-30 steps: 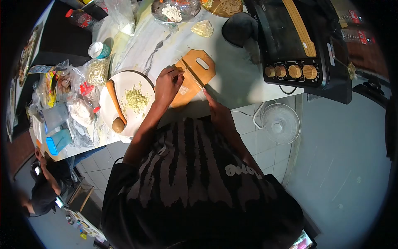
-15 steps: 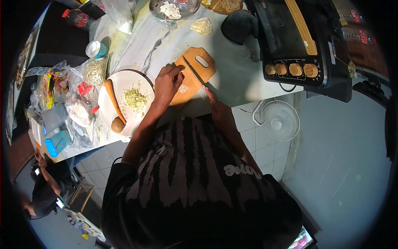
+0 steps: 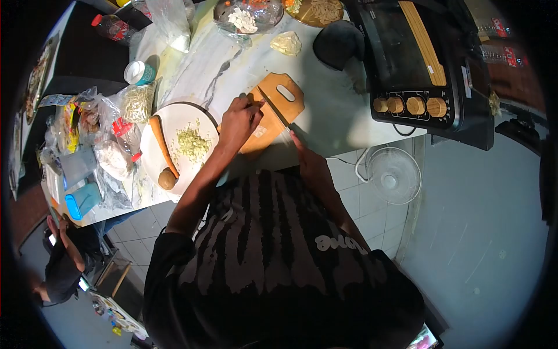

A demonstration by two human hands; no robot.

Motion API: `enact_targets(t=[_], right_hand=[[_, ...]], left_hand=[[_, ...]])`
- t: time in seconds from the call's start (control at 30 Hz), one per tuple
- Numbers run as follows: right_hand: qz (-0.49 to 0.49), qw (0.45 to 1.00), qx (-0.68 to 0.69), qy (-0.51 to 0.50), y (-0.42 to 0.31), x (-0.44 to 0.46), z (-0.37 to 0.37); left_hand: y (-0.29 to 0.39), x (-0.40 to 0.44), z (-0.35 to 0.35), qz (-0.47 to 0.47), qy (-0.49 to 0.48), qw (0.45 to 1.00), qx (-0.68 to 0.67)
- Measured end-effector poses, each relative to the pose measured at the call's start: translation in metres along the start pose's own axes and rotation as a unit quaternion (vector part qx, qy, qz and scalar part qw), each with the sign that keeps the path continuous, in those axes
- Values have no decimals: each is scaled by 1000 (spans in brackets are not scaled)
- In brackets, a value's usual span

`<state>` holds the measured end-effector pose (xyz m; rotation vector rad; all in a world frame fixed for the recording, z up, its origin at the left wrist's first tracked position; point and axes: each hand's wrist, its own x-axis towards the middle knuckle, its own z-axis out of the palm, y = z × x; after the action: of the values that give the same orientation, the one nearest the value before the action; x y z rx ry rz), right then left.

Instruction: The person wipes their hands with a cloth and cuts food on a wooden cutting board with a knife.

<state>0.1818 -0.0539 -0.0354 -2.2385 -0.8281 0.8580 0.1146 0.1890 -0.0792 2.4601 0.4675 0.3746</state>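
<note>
A knife (image 3: 274,108) was held in the right hand (image 3: 311,160), its handle enclosed by curled fingers and its blade laid slantwise across a wooden cutting board (image 3: 290,109) at the near edge of a marble-patterned counter (image 3: 203,64). The left hand (image 3: 239,123) was posed over the board's left side, its fingers bent and drawn together just beside the blade; whether anything was pinched beneath them could not be told. Small pale pieces (image 3: 259,131) were seen on the board, between the two hands. To the left, finely chopped pale-green vegetable (image 3: 193,145) was heaped on a large white plate (image 3: 179,113), along whose left side a wooden utensil (image 3: 161,142) was laid. Beyond the plate, a lidded teal jar (image 3: 138,72) was set down near a clear bag of pale strands (image 3: 138,104). At far right, the counter was occupied by a black toaster oven (image 3: 383,64); below it, a white fan (image 3: 395,175) was placed.
</note>
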Motion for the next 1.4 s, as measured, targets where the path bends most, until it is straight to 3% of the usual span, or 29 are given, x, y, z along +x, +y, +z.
enact_targets(t=[0.2,0.3,0.37,0.47,0.67,0.8,0.9,1.0,1.1,1.4], right_hand=[[-10,1000,20,-6,-4,0,-1],[37,999,4,-29,-5,-1,0],[-60,997,-24,45,5,4,4],[-26,994,-103,16,-6,13,7],[11,992,-123,7,-9,14,5],[-34,993,-99,58,2,17,10],[-31,993,-87,67,12,18,12],[-48,994,-77,55,17,21,12],[-127,984,-47,113,16,21,12],[-29,998,33,43,3,10,2]], left_hand=[[-1,-1,2,24,-5,999,26],[1,-3,2,25,6,999,22],[2,-1,0,14,-9,999,32],[3,-1,1,16,7,1000,13],[0,-2,5,39,39,998,36],[-1,-2,6,32,29,998,42],[0,-1,5,67,75,994,36],[2,1,3,-13,57,998,-28],[1,7,-2,-82,16,991,-107],[10,1,-6,-133,63,984,-105]])
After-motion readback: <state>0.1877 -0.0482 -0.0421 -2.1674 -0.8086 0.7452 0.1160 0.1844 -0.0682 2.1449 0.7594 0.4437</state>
